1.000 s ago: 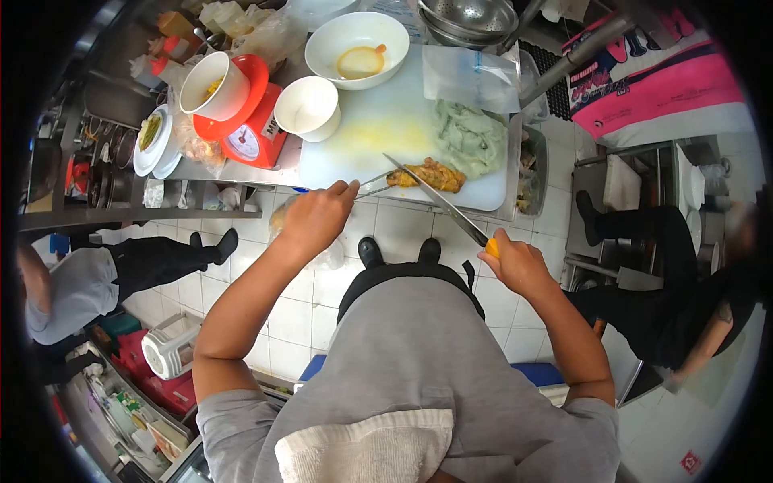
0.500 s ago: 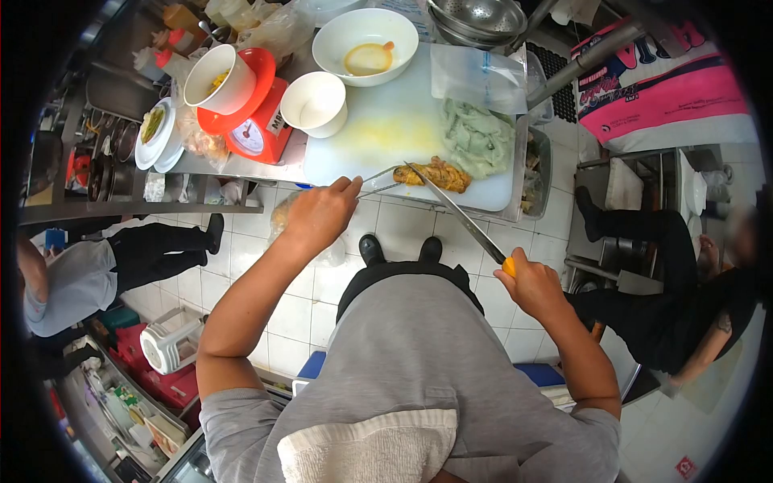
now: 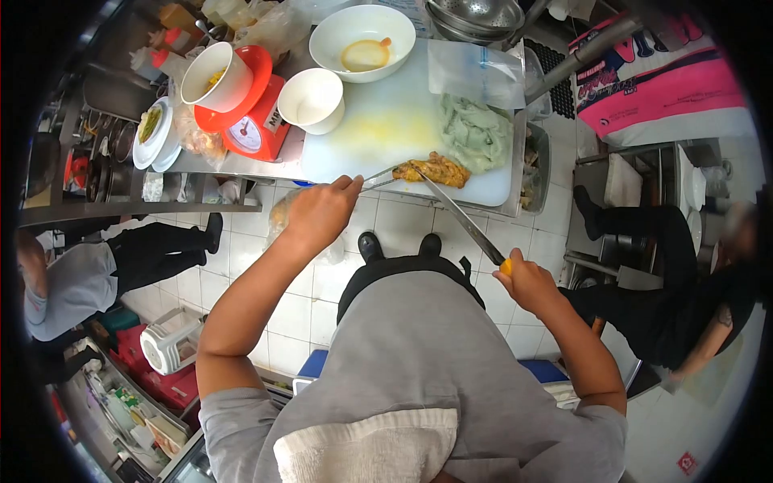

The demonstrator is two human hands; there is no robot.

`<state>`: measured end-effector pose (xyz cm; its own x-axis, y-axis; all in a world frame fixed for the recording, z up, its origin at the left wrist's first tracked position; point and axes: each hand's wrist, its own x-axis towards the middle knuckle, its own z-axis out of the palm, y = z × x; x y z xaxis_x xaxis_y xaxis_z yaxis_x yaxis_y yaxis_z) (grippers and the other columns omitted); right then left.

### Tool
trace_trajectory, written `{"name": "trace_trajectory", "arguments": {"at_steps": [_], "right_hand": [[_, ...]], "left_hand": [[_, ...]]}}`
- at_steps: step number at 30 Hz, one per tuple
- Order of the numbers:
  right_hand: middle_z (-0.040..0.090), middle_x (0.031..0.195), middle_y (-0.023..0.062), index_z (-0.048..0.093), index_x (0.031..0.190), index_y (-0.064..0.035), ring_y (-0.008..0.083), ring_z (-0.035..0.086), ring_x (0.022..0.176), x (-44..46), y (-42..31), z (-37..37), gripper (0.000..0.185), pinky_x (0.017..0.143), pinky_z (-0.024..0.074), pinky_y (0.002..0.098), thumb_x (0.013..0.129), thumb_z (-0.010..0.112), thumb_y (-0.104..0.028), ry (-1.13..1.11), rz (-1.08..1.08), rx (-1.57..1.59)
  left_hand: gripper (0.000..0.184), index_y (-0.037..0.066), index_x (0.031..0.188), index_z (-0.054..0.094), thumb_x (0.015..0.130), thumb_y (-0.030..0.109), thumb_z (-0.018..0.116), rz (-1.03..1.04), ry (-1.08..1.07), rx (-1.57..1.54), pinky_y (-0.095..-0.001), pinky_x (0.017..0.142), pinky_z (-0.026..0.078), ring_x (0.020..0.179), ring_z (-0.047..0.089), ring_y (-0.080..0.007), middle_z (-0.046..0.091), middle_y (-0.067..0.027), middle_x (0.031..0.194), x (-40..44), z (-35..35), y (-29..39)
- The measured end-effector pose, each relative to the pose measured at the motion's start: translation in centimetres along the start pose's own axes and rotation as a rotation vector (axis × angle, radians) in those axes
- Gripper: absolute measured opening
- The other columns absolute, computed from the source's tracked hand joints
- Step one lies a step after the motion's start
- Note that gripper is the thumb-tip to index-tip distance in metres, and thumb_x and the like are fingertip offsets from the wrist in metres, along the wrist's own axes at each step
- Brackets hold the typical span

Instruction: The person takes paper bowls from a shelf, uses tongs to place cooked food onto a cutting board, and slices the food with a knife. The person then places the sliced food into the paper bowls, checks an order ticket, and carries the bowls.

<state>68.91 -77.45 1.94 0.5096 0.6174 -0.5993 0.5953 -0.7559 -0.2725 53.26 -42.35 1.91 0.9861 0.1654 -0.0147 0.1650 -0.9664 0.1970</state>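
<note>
My left hand (image 3: 324, 213) is closed around metal tongs (image 3: 378, 179), whose tips grip the left end of a piece of browned, yellowish meat (image 3: 435, 170). The meat lies near the front edge of the white cutting board (image 3: 385, 101). In my right hand (image 3: 529, 282) is the yellow handle of a long knife (image 3: 467, 223). Its blade slants up and left, with the tip at the meat close to the tongs. Behind the meat's right end sits a crumpled pale green cloth (image 3: 475, 135).
A white bowl (image 3: 362, 40) with some brown liquid and a white paper tub (image 3: 312, 101) stand at the back. On a red scale (image 3: 256, 133) rests another tub (image 3: 216, 78). A clear plastic bag (image 3: 475, 72) lies on the board. Other people stand to either side.
The knife blade has shifted slightly along the meat, and the tongs' arms look closer together. The view has moved a little; both hands keep their hold.
</note>
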Motion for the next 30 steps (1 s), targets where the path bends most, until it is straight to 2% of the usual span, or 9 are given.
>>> {"name": "trace_trajectory", "arguments": {"at_steps": [4, 5, 6, 12, 20, 25, 26, 30], "right_hand": [[0.065, 0.074, 0.0232, 0.044, 0.101, -0.0006, 0.0426, 0.066, 0.071, -0.7, -1.9, -2.4, 0.043, 0.061, 0.0518, 0.0502, 0.092, 0.059, -0.04, 0.087, -0.046, -0.06], [0.065, 0.071, 0.0224, 0.044, 0.1, -0.0011, 0.0422, 0.065, 0.069, -0.7, -2.2, -2.6, 0.043, 0.059, 0.0516, 0.0501, 0.092, 0.059, -0.04, 0.135, -0.059, -0.049], [0.065, 0.071, 0.0224, 0.044, 0.1, -0.0011, 0.0422, 0.065, 0.069, -0.9, -2.5, -2.5, 0.043, 0.059, 0.0516, 0.0501, 0.092, 0.059, -0.04, 0.134, -0.059, -0.049], [0.063, 0.065, 0.0205, 0.045, 0.097, -0.0019, 0.0411, 0.064, 0.059, -1.6, -2.7, -1.5, 0.042, 0.052, 0.0501, 0.0493, 0.091, 0.061, -0.04, 0.22, -0.113, -0.046], [0.064, 0.068, 0.021, 0.045, 0.098, -0.0011, 0.0421, 0.064, 0.063, -1.1, -2.8, -1.6, 0.04, 0.056, 0.0511, 0.0493, 0.091, 0.061, -0.037, 0.133, -0.064, -0.049], [0.066, 0.074, 0.0224, 0.046, 0.103, -0.0008, 0.0417, 0.065, 0.069, 5.6, -6.1, -1.6, 0.039, 0.061, 0.0518, 0.0497, 0.092, 0.06, -0.036, 0.182, -0.137, -0.048], [0.066, 0.076, 0.0226, 0.045, 0.105, -0.0009, 0.0418, 0.065, 0.07, 6.2, -6.6, -1.7, 0.04, 0.062, 0.0519, 0.0501, 0.092, 0.059, -0.036, 0.19, -0.158, -0.043], [0.066, 0.077, 0.0224, 0.046, 0.106, -0.0007, 0.0426, 0.065, 0.072, 3.4, -5.2, -2.8, 0.041, 0.065, 0.0516, 0.0516, 0.093, 0.058, -0.037, 0.162, -0.139, -0.042]], "left_hand": [[0.027, 0.006, 0.115, 0.062, 0.09, 0.014, 0.057, 0.012, 0.011, 0.003, -0.0399, 0.057, 0.053, 0.068, 0.066, -0.0294, 0.066, -0.0064, 0.093, 0.1, -0.3, 0.1], [0.03, 0.004, 0.116, 0.06, 0.088, 0.01, 0.056, 0.018, -0.02, 0.005, -0.0396, 0.059, 0.054, 0.07, 0.066, -0.0292, 0.065, -0.0079, 0.095, 0.2, -0.6, 0.1], [0.033, 0.001, 0.117, 0.059, 0.085, 0.006, 0.055, 0.024, -0.052, 0.005, -0.0392, 0.061, 0.054, 0.072, 0.067, -0.0291, 0.064, -0.0095, 0.098, 0.2, -0.8, 0.2], [0.031, 0.001, 0.115, 0.06, 0.084, 0.005, 0.054, 0.027, -0.05, -0.004, -0.0396, 0.06, 0.054, 0.073, 0.067, -0.0296, 0.065, -0.0096, 0.095, 0.5, -1.0, 0.3], [0.029, 0.001, 0.113, 0.06, 0.085, 0.005, 0.054, 0.023, -0.043, -0.037, -0.0403, 0.06, 0.054, 0.071, 0.067, -0.031, 0.065, -0.0105, 0.092, 0.5, -1.1, 0.1], [0.027, 0.002, 0.112, 0.061, 0.086, 0.007, 0.054, 0.042, -0.015, -0.04, -0.0406, 0.06, 0.054, 0.07, 0.066, -0.0316, 0.065, -0.0105, 0.091, 0.3, -0.2, -0.3], [0.027, 0.004, 0.113, 0.062, 0.087, 0.01, 0.057, 0.016, -0.026, -0.035, -0.0408, 0.061, 0.054, 0.071, 0.066, -0.0316, 0.067, -0.0091, 0.093, 0.3, 0.1, -0.5], [0.027, 0.007, 0.114, 0.063, 0.089, 0.014, 0.06, -0.059, -0.084, -0.076, -0.0414, 0.064, 0.054, 0.075, 0.066, -0.0323, 0.068, -0.0082, 0.095, 0.5, -0.6, -0.1]]}}
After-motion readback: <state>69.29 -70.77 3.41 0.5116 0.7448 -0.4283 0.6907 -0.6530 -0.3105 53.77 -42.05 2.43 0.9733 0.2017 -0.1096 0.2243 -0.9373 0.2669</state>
